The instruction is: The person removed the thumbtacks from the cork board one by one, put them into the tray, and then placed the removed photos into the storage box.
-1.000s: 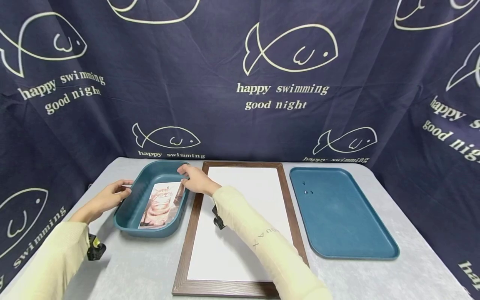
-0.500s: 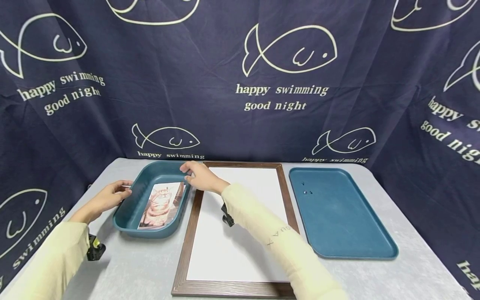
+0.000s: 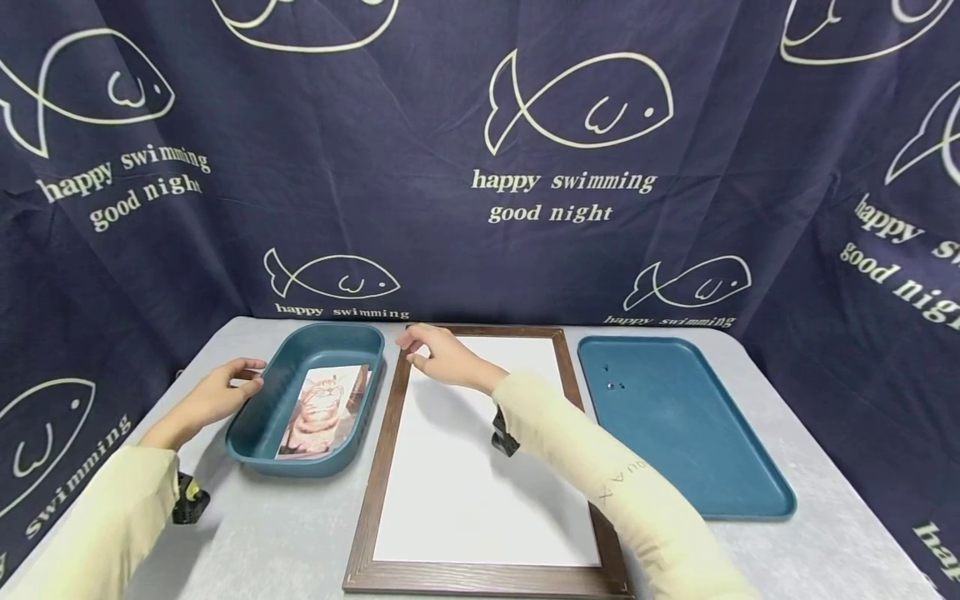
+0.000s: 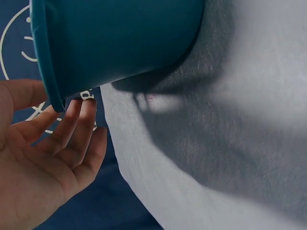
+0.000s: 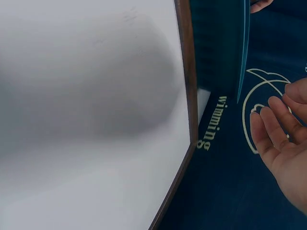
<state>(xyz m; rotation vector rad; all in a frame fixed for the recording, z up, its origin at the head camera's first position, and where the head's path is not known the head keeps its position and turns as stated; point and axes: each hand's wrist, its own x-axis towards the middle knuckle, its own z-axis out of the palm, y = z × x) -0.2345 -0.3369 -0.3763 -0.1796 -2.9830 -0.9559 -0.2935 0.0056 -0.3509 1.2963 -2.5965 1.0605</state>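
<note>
My left hand (image 3: 217, 393) is at the left side of a deep blue-green plastic bin (image 3: 318, 463), its relaxed fingertips right at the rim. The left wrist view shows the thumb and loosely bent fingers beside the bin's edge (image 4: 48, 62). Inside the bin lies a photo print of a tabby cat (image 3: 318, 412), with another sheet partly hidden under it. My right hand (image 3: 446, 358) hovers over the upper left corner of a brown wooden picture frame (image 3: 457, 577) with a white panel (image 3: 465, 508). Its fingers are loosely curved, with nothing between them, in the right wrist view.
Right of the frame lies a shallow blue tray (image 3: 697, 442), with several tiny dark pieces (image 3: 610, 386) near its upper left corner. A light grey table (image 3: 262, 542) bears everything. Dark blue fish-print curtains (image 3: 435, 242) hang behind and at both sides.
My right hand has come away from the bin's right rim and moved right, over the frame. The left hand, bin and cat photo have stayed put.
</note>
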